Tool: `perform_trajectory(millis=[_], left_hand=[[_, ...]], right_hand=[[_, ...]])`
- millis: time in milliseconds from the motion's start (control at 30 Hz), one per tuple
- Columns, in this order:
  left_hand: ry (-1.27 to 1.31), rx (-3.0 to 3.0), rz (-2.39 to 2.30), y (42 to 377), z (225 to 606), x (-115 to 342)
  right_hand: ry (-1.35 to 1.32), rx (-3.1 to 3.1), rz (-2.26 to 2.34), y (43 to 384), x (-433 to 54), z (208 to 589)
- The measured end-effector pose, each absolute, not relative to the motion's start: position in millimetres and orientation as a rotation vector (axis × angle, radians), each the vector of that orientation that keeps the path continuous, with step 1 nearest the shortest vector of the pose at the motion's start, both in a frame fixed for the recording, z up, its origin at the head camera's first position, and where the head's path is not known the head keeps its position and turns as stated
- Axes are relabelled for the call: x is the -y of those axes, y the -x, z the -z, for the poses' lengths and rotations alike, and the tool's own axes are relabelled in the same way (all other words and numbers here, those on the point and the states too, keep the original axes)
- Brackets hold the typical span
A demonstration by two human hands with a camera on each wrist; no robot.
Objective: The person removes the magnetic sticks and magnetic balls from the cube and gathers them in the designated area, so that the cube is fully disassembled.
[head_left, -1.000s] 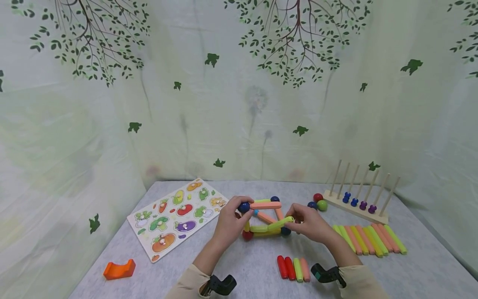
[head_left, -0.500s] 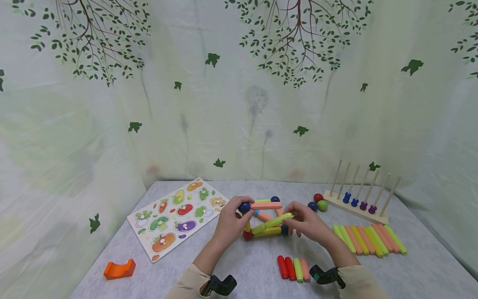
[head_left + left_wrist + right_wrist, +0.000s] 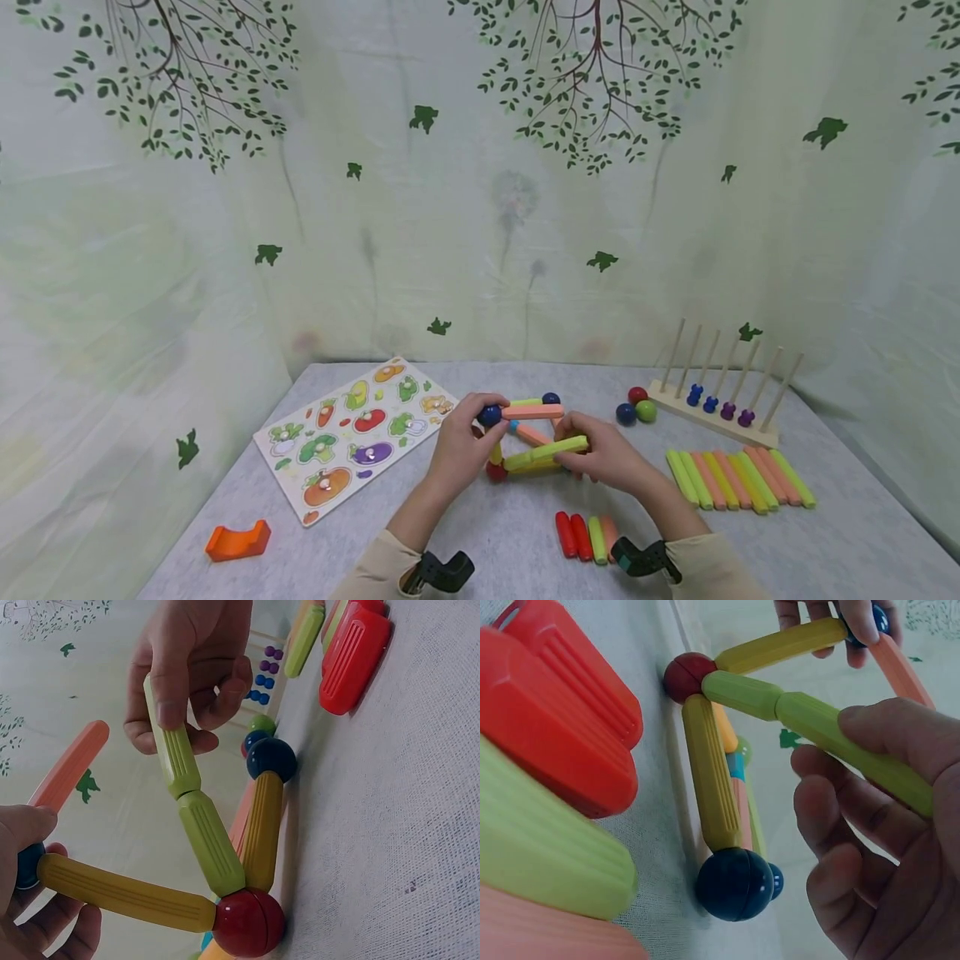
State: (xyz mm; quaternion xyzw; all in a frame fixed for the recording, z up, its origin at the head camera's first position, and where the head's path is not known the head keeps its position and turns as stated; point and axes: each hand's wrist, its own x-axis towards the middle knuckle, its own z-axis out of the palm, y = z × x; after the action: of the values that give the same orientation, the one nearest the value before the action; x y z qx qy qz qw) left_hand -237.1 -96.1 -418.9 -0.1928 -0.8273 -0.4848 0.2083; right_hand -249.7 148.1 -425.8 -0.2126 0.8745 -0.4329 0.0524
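My left hand [image 3: 463, 442] grips a dark blue ball [image 3: 30, 864] at the upper left corner of a magnetic rod-and-ball frame. A salmon rod [image 3: 532, 412] sticks out from that ball, and a curved yellow rod [image 3: 124, 891] runs from it down to a red ball [image 3: 250, 922]. My right hand [image 3: 611, 452] pinches a light green rod [image 3: 832, 735] between thumb and fingers. This rod meets a second light green rod [image 3: 211, 844] end to end, which touches the red ball. A lower yellow rod [image 3: 711, 772] joins the red ball to another dark blue ball [image 3: 735, 885].
Two red rods [image 3: 573, 536], a green and a salmon one lie in front. Several rods [image 3: 742, 481] line up at right, near loose balls [image 3: 626, 414] and a wooden peg rack [image 3: 716, 414]. A vegetable puzzle board [image 3: 352, 437] and an orange curved block [image 3: 238, 542] are at left.
My right hand has shifted left, its grip moving inward along the light green rod. The two green rods now lie straighter, slanting up to the right. The left hand stays put.
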Motion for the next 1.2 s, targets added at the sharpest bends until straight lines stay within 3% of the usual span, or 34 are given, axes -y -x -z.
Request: perform_trajectory(millis=[400, 1200], left_hand=[[0.54, 2.3, 1.347, 237.7, 419.2, 96.5], [0.542, 2.294, 1.357, 237.4, 418.4, 96.1]], right_hand=[[0.755, -2.738, 1.08, 245.9, -142.1, 422.6], [0.677, -2.639, 1.243, 248.9, -157.3, 421.2]])
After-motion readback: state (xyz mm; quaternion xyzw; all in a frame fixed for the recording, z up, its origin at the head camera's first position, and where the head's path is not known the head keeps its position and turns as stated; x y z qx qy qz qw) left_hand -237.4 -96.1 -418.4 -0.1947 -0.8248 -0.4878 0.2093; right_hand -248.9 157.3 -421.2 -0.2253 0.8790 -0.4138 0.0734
